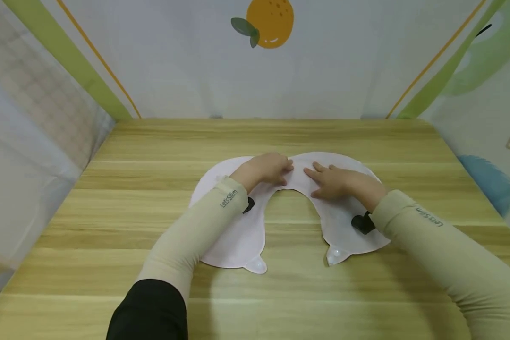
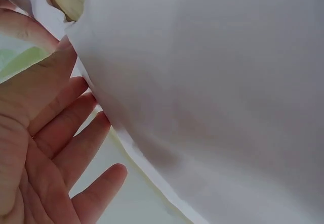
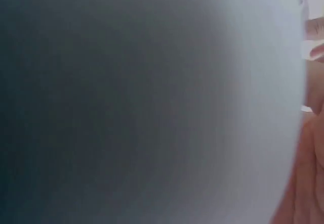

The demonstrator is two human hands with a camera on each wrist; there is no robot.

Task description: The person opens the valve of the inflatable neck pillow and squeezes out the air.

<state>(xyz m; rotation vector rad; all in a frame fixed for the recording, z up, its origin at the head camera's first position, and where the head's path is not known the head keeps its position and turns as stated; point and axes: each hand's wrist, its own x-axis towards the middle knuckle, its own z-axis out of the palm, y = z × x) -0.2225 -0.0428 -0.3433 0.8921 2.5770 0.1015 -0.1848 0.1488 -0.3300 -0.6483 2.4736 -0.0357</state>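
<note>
A pale pink, U-shaped fabric piece, like a flat neck pillow (image 1: 233,248), lies on the wooden table with its two ends toward me. Each end carries a small tab; the left tab (image 1: 256,265) is rounded, while the right tab (image 1: 336,255) shows a round snap. On the upper left of the curve rests my left hand (image 1: 268,169); in the left wrist view its fingers (image 2: 83,145) are spread along the fabric's edge. My right hand (image 1: 335,182) lies on the upper right part with fingers spread. Fabric fills most of the right wrist view, hiding much of that hand.
The wood-grain table (image 1: 153,137) reaches to a back wall hung with white cloth (image 1: 174,56) bearing an orange print. Patterned cloth (image 1: 501,118) hangs at the right side, and pale cloth (image 1: 29,118) at the left. A small black device (image 1: 362,223) is beneath my right wrist.
</note>
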